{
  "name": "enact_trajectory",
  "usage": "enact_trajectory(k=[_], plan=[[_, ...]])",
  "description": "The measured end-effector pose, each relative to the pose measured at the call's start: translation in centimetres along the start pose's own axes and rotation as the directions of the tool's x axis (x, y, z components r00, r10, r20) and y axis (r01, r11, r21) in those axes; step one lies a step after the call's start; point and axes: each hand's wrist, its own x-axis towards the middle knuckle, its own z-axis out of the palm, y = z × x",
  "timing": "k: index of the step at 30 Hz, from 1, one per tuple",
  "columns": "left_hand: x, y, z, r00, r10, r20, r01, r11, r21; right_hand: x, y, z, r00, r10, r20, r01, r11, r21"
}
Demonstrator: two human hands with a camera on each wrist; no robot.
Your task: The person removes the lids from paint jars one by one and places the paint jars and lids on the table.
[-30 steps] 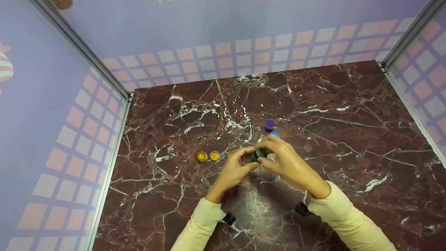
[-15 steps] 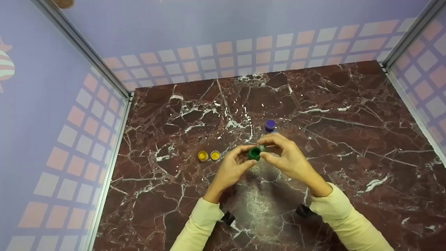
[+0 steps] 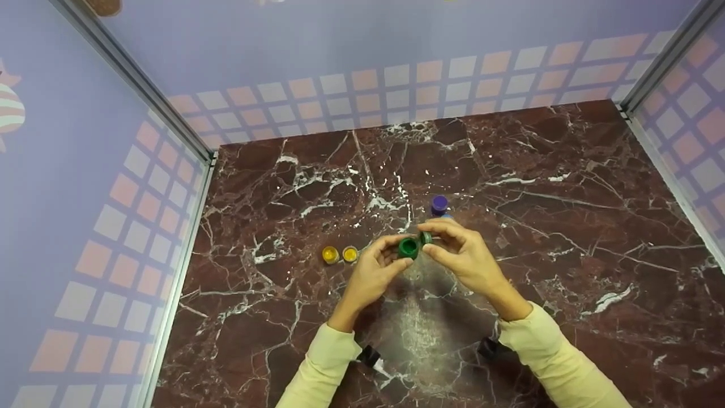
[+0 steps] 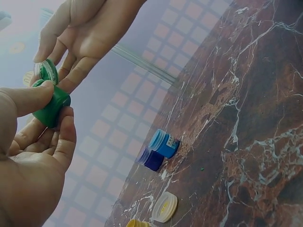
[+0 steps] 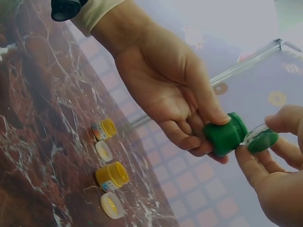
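In my left hand (image 3: pixel 371 275) is a small green paint jar (image 3: pixel 409 248), gripped between thumb and fingers. Its mouth is uncovered and shows green inside. My right hand (image 3: pixel 467 258) pinches the jar's clear lid (image 5: pixel 262 139), whose inner side is coated green. Lid and jar are held right beside each other above the table, the lid tilted at the jar's rim in the right wrist view. Left of the hands on the table, a yellow paint jar (image 5: pixel 112 175) and an orange-yellow paint jar (image 5: pixel 104 128) stand uncovered, with yellow-smeared lids (image 5: pixel 112 205) beside them.
Beyond the right hand stand a purple paint jar (image 3: pixel 439 205) and a blue paint jar (image 4: pixel 165 144), close together. The dark red marbled table (image 3: pixel 272 340) is bounded by patterned panels (image 3: pixel 362 51) at the back and both sides.
The green lid has come off the jar and moved to its right in the right hand. The left hand has tipped the jar so its mouth faces the head camera.
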Motion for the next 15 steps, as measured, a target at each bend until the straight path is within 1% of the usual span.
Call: enact_trajectory(k=[5, 8, 11, 15], plan=[[-0.1, 0.0, 0.0, 1.000, 0.022, 0.001, -0.022, 1.000, -0.004, -0.3, 0.3, 0.5, 0.996, 0.066, -0.068, -0.060, 0.994, 0.089], [-0.2, 0.1, -0.2, 1.000, 0.017, 0.001, -0.017, 1.000, -0.008, -0.4, 0.5, 1.0, 0.991, 0.097, -0.092, -0.085, 0.988, 0.127], [-0.5, 0.2, -0.4, 1.000, -0.004, -0.012, 0.004, 1.000, -0.004, -0.5, 0.8, 1.4, 0.990, 0.112, -0.087, -0.098, 0.983, 0.156], [-1.0, 0.1, -1.0, 0.999, -0.023, -0.031, 0.023, 1.000, 0.008, -0.6, 1.3, 1.9, 0.993, 0.114, -0.041, -0.105, 0.978, 0.181]])
